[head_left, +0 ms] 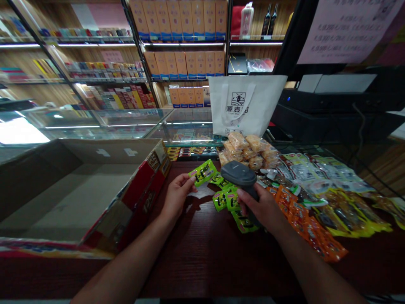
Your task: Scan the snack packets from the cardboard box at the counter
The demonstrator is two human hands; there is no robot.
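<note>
My left hand [177, 192] is closed on the edge of a green snack packet [204, 172], raised above the dark wooden counter [196, 257]. In my right hand [259, 207] is a dark grey handheld barcode scanner [238, 173]; its head points left toward the packet, and its handle is mostly wrapped by my fingers. Several more green packets [226, 198] lie on the counter under and beside the scanner, partly covered by it. Orange snack packets [299, 217] lie in a strip just right of my right hand.
A shallow open cardboard box [79, 181] stands on the left. Wrapped pastries [247, 150] are piled before a white paper bag [247, 103]. Silver-and-green packets [319, 169] and yellow-edged packets [348, 211] lie to the right, near black equipment [329, 122] with a cable. Glass cases stand behind.
</note>
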